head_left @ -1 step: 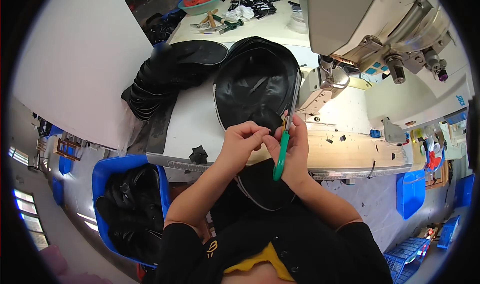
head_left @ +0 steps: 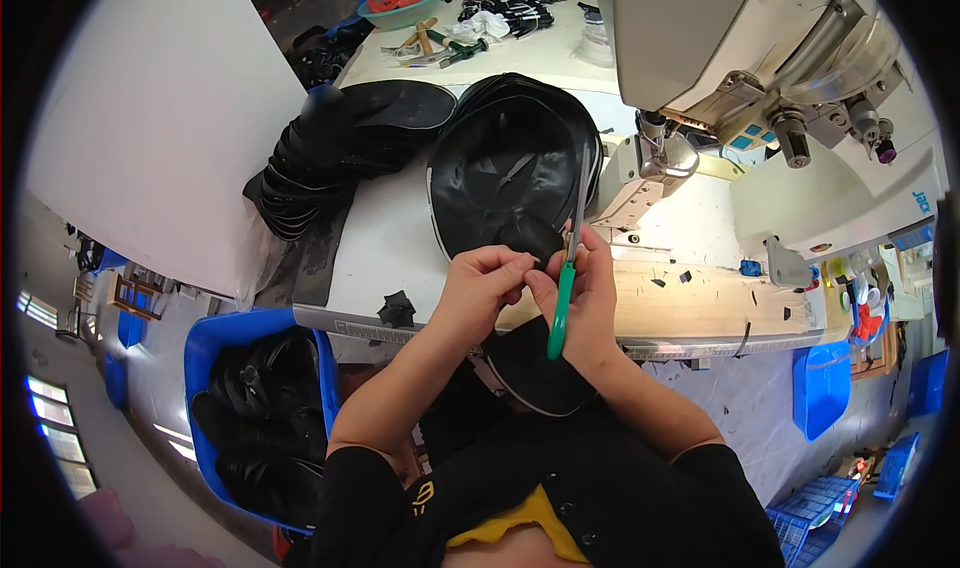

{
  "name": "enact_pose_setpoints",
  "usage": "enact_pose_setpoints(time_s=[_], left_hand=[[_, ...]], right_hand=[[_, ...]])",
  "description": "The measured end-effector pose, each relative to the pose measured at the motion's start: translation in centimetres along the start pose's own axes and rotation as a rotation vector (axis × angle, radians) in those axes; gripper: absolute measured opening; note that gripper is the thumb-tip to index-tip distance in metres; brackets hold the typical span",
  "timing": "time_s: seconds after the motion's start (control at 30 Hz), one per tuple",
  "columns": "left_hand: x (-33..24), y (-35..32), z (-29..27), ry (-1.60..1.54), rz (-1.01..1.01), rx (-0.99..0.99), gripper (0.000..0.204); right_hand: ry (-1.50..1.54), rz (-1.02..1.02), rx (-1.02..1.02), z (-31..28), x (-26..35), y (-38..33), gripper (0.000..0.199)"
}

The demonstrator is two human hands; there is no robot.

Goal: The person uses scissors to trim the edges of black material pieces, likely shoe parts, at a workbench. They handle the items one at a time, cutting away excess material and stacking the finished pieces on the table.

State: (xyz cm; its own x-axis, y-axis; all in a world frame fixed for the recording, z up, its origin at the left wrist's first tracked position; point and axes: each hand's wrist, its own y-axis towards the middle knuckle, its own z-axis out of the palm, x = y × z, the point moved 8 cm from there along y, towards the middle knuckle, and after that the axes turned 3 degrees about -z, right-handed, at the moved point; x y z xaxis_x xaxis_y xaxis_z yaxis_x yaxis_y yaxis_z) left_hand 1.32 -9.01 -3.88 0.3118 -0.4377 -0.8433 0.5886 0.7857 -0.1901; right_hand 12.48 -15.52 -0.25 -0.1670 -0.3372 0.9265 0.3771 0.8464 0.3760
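My left hand (head_left: 485, 286) is closed, thumb and forefinger pinching the edge of a soft black piece (head_left: 530, 236), perhaps leather. My right hand (head_left: 588, 303) is closed around green-handled scissors (head_left: 562, 313), blades pointing away from me. Its thumb and fingertips meet the same black piece close to my left fingers. Another part of black material with a pale edge (head_left: 545, 373) hangs below my hands, before the table edge; whether it joins the pinched piece is hidden. Just beyond lies a stack of rounded black pieces (head_left: 500, 158).
More black pieces (head_left: 340, 148) are fanned out at the left. A sewing machine (head_left: 650, 168) stands at the right. Black scraps (head_left: 397, 310) lie near the table's front edge (head_left: 350, 330). A blue bin (head_left: 330, 388) of black pieces stands lower left. Tools (head_left: 450, 48) lie farther back.
The scissors have tilted slightly, their blade tips moving a little to the left. The hanging black part has shifted slightly right. Both hands keep their hold.
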Motion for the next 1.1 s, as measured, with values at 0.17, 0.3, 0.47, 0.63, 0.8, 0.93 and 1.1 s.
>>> enact_pose_setpoints(time_s=[0.17,0.3,0.47,0.63,0.8,0.93,1.1], left_hand=[[-1.9,-0.7,0.3,0.417,0.25,-0.067,0.007],[-5.7,-1.8,1.5,0.911,0.67,-0.184,0.009],[-6.8,-0.1,-2.9,0.602,0.343,-0.156,0.013],[-4.7,-1.5,2.0,0.503,0.359,-0.013,0.011],[-5.7,-2.3,2.8,0.821,0.55,-0.034,0.006],[-8.2,-3.2,4.6,1.357,0.819,-0.001,0.006],[-9.0,-2.8,4.7,1.241,1.009,0.159,0.013]], right_hand=[[0.045,0.007,0.046,0.5,-0.3,0.6,0.055],[0.292,0.168,0.077,0.9,-2.5,0.7,0.052],[0.305,0.177,0.107,0.1,-3.4,-0.7,0.053],[0.39,0.112,0.076,1.7,-0.8,0.2,0.051],[0.377,0.317,0.083,1.5,-1.4,0.7,0.047],[0.363,0.369,0.181,1.9,-0.9,1.0,0.046],[0.318,0.456,0.298,0.2,-0.7,0.5,0.044]])
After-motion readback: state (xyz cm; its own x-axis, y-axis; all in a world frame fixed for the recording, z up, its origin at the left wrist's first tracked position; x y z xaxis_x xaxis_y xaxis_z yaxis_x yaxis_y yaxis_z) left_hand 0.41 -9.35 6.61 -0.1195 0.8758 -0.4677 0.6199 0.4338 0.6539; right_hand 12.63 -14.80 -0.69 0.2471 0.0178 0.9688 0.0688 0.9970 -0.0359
